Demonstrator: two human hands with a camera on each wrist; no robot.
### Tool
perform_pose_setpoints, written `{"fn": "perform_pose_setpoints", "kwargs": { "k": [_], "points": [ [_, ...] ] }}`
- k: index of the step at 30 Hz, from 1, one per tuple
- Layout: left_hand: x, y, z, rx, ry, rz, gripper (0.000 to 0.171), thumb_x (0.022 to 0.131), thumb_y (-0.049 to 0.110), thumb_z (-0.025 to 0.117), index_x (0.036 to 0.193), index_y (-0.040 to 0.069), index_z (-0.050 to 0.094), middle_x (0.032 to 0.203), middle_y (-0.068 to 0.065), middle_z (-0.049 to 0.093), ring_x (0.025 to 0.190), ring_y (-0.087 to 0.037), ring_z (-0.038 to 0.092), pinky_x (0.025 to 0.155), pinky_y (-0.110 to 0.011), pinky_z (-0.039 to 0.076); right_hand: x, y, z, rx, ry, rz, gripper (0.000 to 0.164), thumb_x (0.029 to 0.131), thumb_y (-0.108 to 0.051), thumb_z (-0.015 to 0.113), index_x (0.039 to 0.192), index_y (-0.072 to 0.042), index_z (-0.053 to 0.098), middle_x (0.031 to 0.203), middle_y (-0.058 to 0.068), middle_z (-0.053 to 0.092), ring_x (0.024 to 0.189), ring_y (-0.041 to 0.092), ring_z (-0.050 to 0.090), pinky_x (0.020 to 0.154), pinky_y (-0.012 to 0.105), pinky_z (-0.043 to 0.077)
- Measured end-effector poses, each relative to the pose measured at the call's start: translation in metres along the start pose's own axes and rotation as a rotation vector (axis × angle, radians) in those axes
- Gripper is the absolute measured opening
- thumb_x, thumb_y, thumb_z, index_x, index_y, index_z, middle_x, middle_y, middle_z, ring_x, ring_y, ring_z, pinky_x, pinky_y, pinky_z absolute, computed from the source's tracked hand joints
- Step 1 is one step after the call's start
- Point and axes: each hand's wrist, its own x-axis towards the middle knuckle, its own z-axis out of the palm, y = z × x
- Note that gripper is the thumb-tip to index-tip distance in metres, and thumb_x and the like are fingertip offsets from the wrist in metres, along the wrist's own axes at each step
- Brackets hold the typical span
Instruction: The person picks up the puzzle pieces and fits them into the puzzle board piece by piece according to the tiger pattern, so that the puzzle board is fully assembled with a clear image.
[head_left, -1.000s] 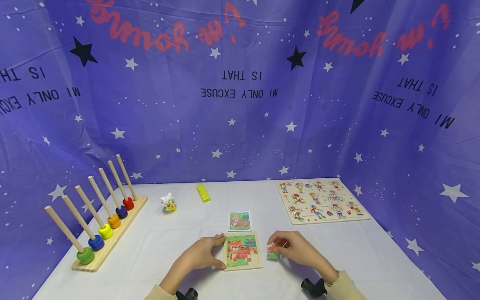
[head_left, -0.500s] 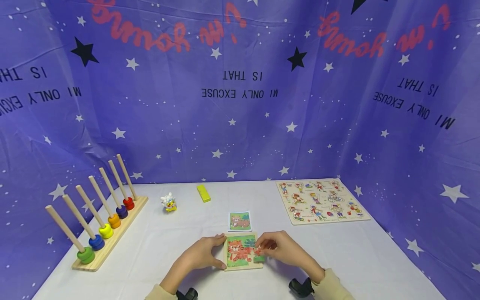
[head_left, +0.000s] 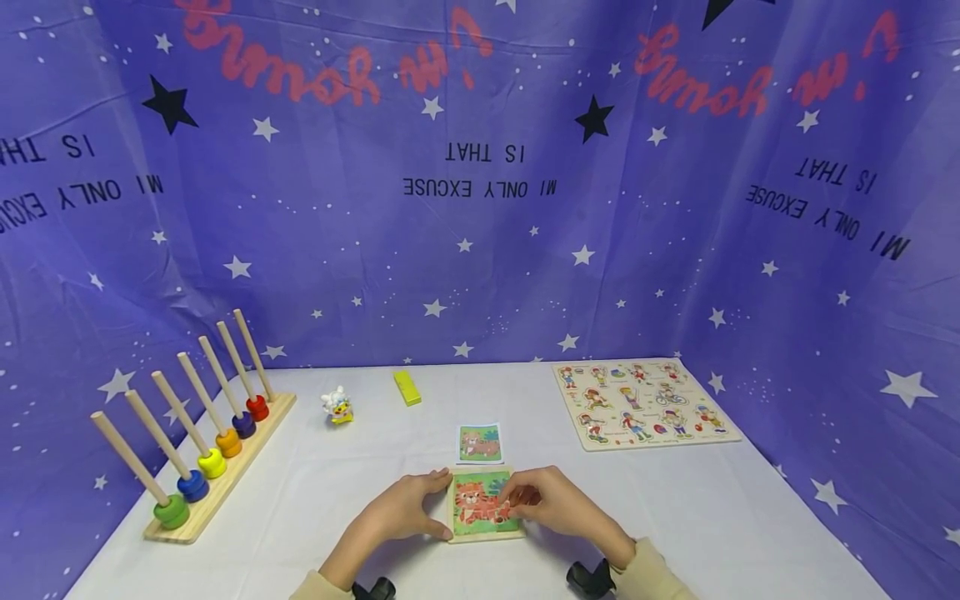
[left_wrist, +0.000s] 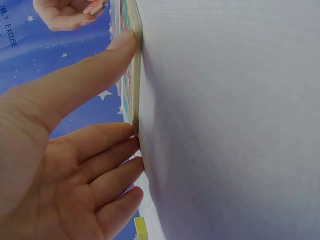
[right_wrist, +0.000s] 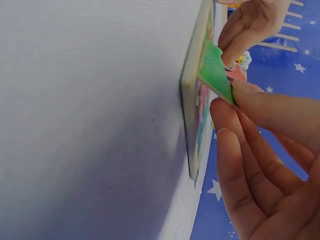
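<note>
A wooden frame puzzle (head_left: 486, 538) with a tiger picture lies flat near the table's front. My left hand (head_left: 407, 505) rests at its left side, thumb and fingertips touching the frame's edge with fairly straight fingers. In my right hand (head_left: 553, 502), thumb and fingers pinch a green puzzle piece (right_wrist: 214, 70). The right wrist view has this piece tilted, its lower edge against the picture at the frame's right side. From the head view, my fingers partly cover it. Just behind the frame lies a small card (head_left: 480, 443) with a matching tiger picture.
A wooden peg stand (head_left: 225, 483) with coloured rings stands at left. Towards the back are a small white-and-yellow figurine (head_left: 338, 405) and a yellow block (head_left: 407, 387). A peg-style picture board (head_left: 645, 404) lies at the back right. A purple star-patterned curtain (head_left: 480, 250) surrounds the table.
My right hand has carried the puzzle piece leftward, from beside the frame to over its lower right corner. The left hand has stayed in place.
</note>
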Motion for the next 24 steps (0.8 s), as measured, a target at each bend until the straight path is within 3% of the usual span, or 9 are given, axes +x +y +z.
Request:
{"fn": "perform_pose_setpoints", "kwargs": {
  "k": [12, 24],
  "points": [
    [0.0006, 0.0010, -0.0004, 0.010, 0.000, -0.012, 0.086, 0.067, 0.035, 0.085, 0.136, -0.003, 0.051, 0.144, -0.019, 0.046, 0.131, -0.041, 0.041, 0.107, -0.057, 0.032, 0.0008, -0.0028, 0.0007, -0.046, 0.014, 0.033, 0.019, 0.083, -0.003, 0.074, 0.099, -0.012, 0.075, 0.081, -0.010, 0.066, 0.068, 0.001, 0.055, 0.060, 0.020, 0.051],
    [0.0004, 0.0017, -0.0015, 0.025, 0.003, -0.016, 0.085, 0.067, 0.034, 0.086, 0.135, -0.003, 0.052, 0.143, -0.018, 0.047, 0.130, -0.042, 0.042, 0.107, -0.057, 0.032, 0.0003, 0.0009, 0.0027, -0.075, 0.043, 0.048, 0.022, 0.079, 0.002, 0.076, 0.096, -0.011, 0.071, 0.079, -0.010, 0.065, 0.072, 0.001, 0.059, 0.063, 0.020, 0.052]
  ]
}}
